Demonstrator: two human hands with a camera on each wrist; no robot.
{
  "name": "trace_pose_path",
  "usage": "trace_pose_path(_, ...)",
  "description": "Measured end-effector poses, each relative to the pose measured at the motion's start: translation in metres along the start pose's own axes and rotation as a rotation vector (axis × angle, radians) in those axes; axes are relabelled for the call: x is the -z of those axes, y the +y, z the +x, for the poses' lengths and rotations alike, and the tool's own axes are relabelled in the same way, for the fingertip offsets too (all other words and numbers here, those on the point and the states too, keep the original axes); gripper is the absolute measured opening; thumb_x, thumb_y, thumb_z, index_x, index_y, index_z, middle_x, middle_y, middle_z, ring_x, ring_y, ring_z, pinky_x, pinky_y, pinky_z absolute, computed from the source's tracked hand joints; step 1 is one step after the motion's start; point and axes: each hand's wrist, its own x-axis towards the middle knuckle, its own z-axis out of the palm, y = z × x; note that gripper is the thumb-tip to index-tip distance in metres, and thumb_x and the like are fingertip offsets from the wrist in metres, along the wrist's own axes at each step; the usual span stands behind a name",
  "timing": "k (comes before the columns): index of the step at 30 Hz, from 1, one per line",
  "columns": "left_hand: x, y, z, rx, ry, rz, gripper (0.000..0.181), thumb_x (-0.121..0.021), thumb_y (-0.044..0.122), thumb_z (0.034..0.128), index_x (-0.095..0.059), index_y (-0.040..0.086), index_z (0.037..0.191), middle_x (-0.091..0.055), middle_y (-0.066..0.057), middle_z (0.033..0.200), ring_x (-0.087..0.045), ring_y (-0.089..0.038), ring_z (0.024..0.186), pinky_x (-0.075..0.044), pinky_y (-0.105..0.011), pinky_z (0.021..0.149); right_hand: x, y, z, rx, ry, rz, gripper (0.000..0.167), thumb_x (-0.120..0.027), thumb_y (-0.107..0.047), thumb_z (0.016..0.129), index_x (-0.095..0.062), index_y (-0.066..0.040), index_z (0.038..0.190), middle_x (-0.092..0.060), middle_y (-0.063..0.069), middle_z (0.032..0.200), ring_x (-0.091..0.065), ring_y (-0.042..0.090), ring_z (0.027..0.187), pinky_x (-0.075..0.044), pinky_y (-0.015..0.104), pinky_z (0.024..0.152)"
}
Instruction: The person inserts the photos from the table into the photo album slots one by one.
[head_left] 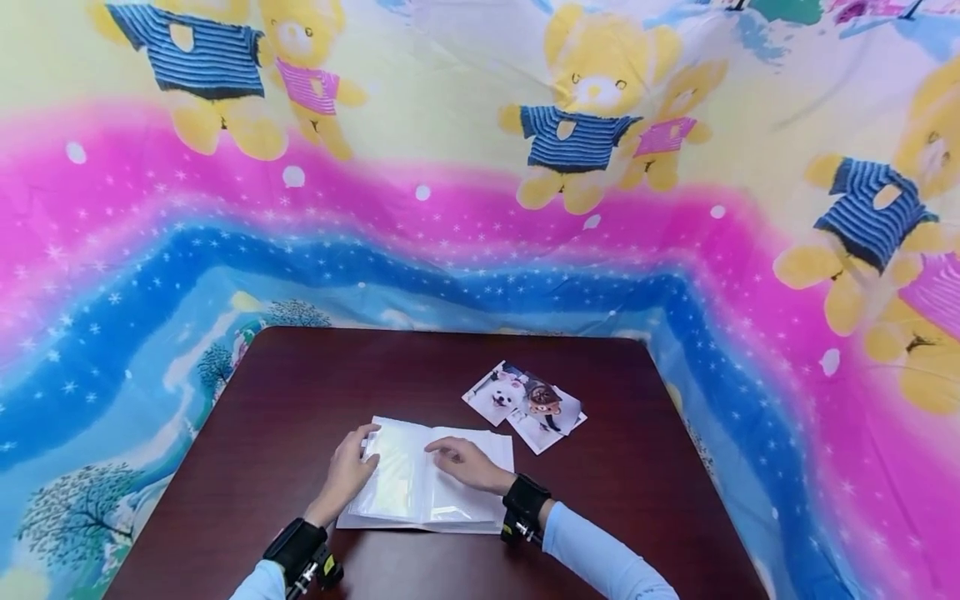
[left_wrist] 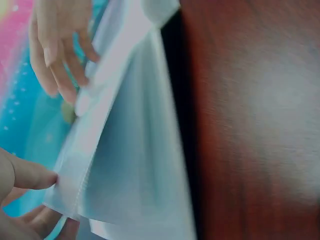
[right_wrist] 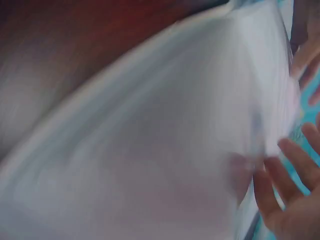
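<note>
A photo album (head_left: pixel 468 475) with clear sleeve pages lies spread on the table. My left hand (head_left: pixel 351 467) is at its left edge. In the left wrist view the left thumb (left_wrist: pixel 35 174) lies over a sleeve page (left_wrist: pixel 65 187) with fingers beneath, pinching its edge. My right hand (head_left: pixel 471 464) hovers over the right page near the middle fold, fingers loosely bent. In the right wrist view the right hand (right_wrist: pixel 295 192) has its fingers spread by the page's edge; blur hides whether they touch it.
Several photo prints (head_left: pixel 536 408), one with a white dog, overlap on the dark wooden table (head_left: pixel 360 367) beyond the album's right corner. A bear-patterned cloth (head_left: pixel 450 208) hangs around the table's far and side edges. Each wrist wears a black camera band (head_left: pixel 525 500).
</note>
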Motion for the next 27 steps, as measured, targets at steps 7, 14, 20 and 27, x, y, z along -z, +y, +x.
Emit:
trace_pose_path(7,-0.015,-0.008,-0.006,-0.186,-0.006,0.168,0.043,-0.067,-0.016,0.0713,-0.069,-0.002,0.112,-0.057,-0.03,0.127,-0.052,-0.052,0.116,-0.047,-0.066,0.083,0.024,0.031,-0.025,-0.022,0.169,-0.349,0.036,-0.066,-0.01,0.088,-0.064,-0.004,0.124,-0.055,0.018,0.136,-0.047,0.037,0.125,-0.036,0.056,0.101)
trace_pose_path(14,-0.036,-0.008,-0.011,-0.38,0.043,0.292,0.044,-0.056,-0.02,0.0629,-0.071,0.0,0.099,-0.063,-0.023,0.106,-0.058,-0.044,0.104,-0.047,-0.059,0.083,0.033,0.047,-0.035,-0.044,0.157,-0.281,0.036,-0.067,-0.007,0.088,-0.064,-0.001,0.124,-0.055,0.021,0.136,-0.049,0.039,0.124,-0.037,0.057,0.1)
trace_pose_path(20,-0.051,0.003,-0.009,-0.425,0.088,0.234,0.04,-0.058,-0.019,0.0657,-0.072,0.002,0.097,-0.064,-0.02,0.108,-0.059,-0.04,0.102,-0.045,-0.058,0.081,0.05,0.056,-0.021,-0.199,0.463,-0.092,0.029,-0.064,0.006,0.084,-0.067,0.008,0.113,-0.067,0.022,0.108,-0.062,0.037,0.099,-0.05,0.047,0.087)
trace_pose_path(27,-0.068,0.018,-0.017,-0.511,0.102,0.157,0.027,-0.076,-0.01,0.0708,-0.071,0.003,0.094,-0.065,-0.018,0.101,-0.061,-0.039,0.097,-0.046,-0.056,0.08,0.077,0.082,-0.012,-0.461,0.683,-0.179,0.03,-0.069,0.002,0.081,-0.068,0.009,0.11,-0.067,0.021,0.098,-0.063,0.037,0.092,-0.05,0.047,0.08)
